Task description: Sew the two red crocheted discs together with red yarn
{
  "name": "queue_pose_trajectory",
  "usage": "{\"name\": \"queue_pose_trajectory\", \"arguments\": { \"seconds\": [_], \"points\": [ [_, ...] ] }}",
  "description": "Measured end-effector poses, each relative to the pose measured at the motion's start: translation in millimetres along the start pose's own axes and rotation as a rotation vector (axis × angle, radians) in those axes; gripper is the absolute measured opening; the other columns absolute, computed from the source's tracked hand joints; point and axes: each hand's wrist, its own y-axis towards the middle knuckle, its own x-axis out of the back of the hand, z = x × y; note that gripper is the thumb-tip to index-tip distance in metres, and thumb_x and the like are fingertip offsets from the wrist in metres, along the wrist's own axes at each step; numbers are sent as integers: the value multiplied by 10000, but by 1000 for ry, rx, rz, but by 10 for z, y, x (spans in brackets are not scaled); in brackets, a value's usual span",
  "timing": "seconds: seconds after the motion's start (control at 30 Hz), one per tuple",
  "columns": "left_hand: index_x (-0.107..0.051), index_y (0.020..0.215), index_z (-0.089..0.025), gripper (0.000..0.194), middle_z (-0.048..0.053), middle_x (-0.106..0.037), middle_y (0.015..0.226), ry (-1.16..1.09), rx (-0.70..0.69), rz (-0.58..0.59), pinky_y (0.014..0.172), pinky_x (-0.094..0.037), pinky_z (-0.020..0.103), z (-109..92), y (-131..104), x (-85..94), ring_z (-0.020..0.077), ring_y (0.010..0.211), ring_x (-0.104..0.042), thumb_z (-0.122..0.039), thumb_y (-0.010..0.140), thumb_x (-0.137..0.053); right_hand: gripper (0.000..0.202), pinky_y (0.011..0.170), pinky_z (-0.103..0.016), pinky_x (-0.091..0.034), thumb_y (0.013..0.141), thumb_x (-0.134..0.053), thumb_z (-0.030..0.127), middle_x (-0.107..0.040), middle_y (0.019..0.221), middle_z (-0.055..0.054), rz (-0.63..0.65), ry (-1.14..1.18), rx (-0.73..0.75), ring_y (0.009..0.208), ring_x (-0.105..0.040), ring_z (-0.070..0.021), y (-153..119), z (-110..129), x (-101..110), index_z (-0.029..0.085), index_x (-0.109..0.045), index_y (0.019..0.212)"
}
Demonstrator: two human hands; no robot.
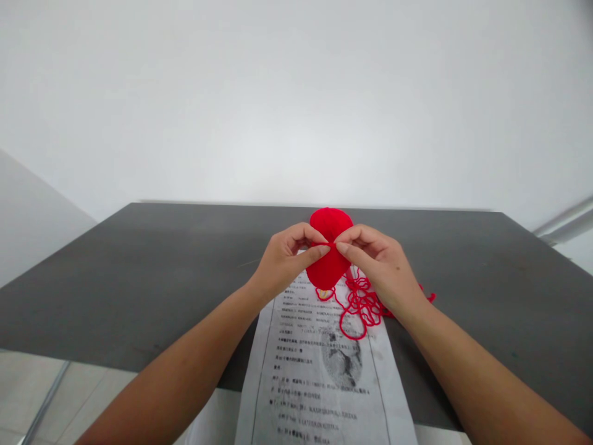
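My left hand (290,253) and my right hand (377,256) meet above the far part of a printed sheet, thumb and index finger of each pinched together. Between the fingertips, both grip red yarn (328,272) at the middle of a rounded, dense red mass that bulges above and below them. Whether this mass is a wound ball or a worked piece I cannot tell. Loose, tangled strands of red yarn (364,303) trail over the paper beneath my right hand, partly hidden by it. A small yellow bit (323,295) shows just under the mass.
The printed paper (319,371), with text and a dark picture, hangs over the near edge of the dark grey table (162,278). A thin, light line (249,264) lies left of my left hand. Behind the table stands a white wall (296,105).
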Motion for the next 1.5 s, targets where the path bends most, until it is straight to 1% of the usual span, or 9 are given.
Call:
{"name": "queue_pose_trajectory", "arguments": {
  "seconds": [0.2,0.33,0.57,0.73,0.83,1.0,1.2,1.37,1.5],
  "points": [
    [-664,749,-162,100,0,-643,721,127,-78,9,696,-465,258,-12,-1,18,117,689,-565,-231,776,-731,129,577,-251,-376,790,-662,280,-557,645,20,13,23,0,589,-481,-113,-3,29,-11,180,-611,725],
    [-668,741,-164,109,13,-657,734,148,-77,3,708,-471,267,-21,-4,3,130,709,-579,-244,775,-733,128,569,-251,-367,788,-657,278,-549,634,23,11,-15,2,580,-468,-110,8,20,0,176,-610,727],
    [-674,750,-159,204,11,-669,742,-45,58,-17,695,-482,270,-10,-3,-26,129,694,-590,-319,720,-797,126,572,-261,-368,786,-647,287,-548,641,18,-12,-40,7,582,-459,-114,-5,7,8,180,-622,724],
    [-714,849,-153,206,21,-686,803,-204,101,20,705,-480,251,-1,11,14,126,731,-604,-229,680,-804,133,569,-258,-368,797,-642,292,-547,641,17,-56,-32,6,581,-464,-115,-11,-11,0,179,-624,730],
    [-720,891,-154,228,22,-679,818,-222,92,37,709,-473,236,-13,13,30,124,754,-602,-185,675,-787,140,573,-255,-387,801,-648,301,-563,651,13,-64,-3,3,584,-479,-116,-9,-15,0,179,-624,736],
    [-689,872,-149,234,17,-674,810,-235,135,71,676,-474,220,-35,17,12,109,721,-599,-213,678,-801,137,569,-242,-412,796,-656,296,-587,670,8,-118,-4,34,596,-499,-116,-4,16,1,184,-618,727],
    [-679,760,-143,209,5,-675,733,-236,164,2,675,-480,243,-26,23,-4,106,662,-590,-267,671,-822,130,572,-240,-420,808,-650,283,-590,677,5,-104,-33,77,605,-505,-119,-9,28,5,189,-620,723],
    [-707,761,-149,196,5,-687,723,-305,197,-11,690,-478,251,-19,28,-9,107,656,-594,-270,666,-828,116,559,-242,-404,820,-638,262,-590,675,4,-104,-32,96,598,-497,-119,-18,24,8,191,-625,730],
    [-712,763,-151,207,7,-693,730,-323,204,-24,696,-478,251,-24,29,-19,108,665,-597,-267,654,-846,94,577,-249,-411,825,-626,225,-602,689,4,-112,-73,157,612,-506,-122,-34,24,7,194,-627,736]
  ]
}}
